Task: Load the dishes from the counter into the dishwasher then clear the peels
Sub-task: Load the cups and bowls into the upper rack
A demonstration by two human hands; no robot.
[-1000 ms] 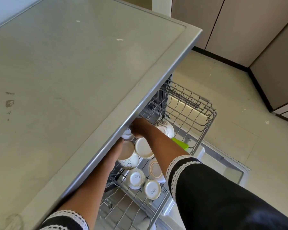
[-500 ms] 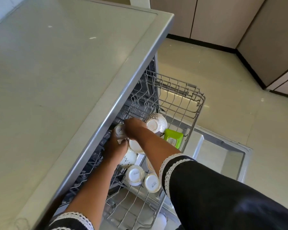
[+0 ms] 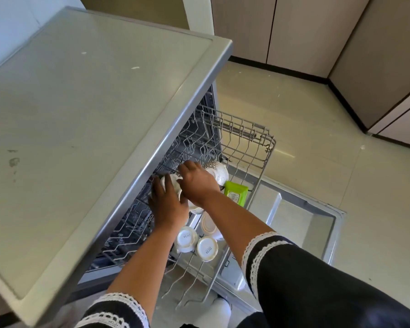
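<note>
At far left the grey counter [image 3: 85, 119] fills most of the view, its metal edge overhanging the dishwasher's pulled-out wire rack [image 3: 251, 147]. Under that edge the left hand [image 3: 167, 204] reaches into the rack, fingers spread and laid against a small white cup [image 3: 169, 182] (whether they curl round it cannot be told from here). Just to the right, the right hand [image 3: 197, 179] comes over the same cup from above, fingers bent down on its far side, so both hands meet on it; under the right wrist another white bowl [image 3: 194, 208] shows only as a rim.

Nearer the viewer, in the rack's front rows, two white cups [image 3: 187, 239] stand upside down side by side, each with printed lettering on its round base, and a third upturned one with a tan ring [image 3: 208, 226] sits just behind them. Right of the hands a white bowl with a dark honeycomb pattern [image 3: 217, 171] lies tilted on the tines, and touching it a bright green packet [image 3: 236, 194] leans at the rack's right side. Beyond lies the open dishwasher door [image 3: 305, 223], flat over the pale floor.
</note>
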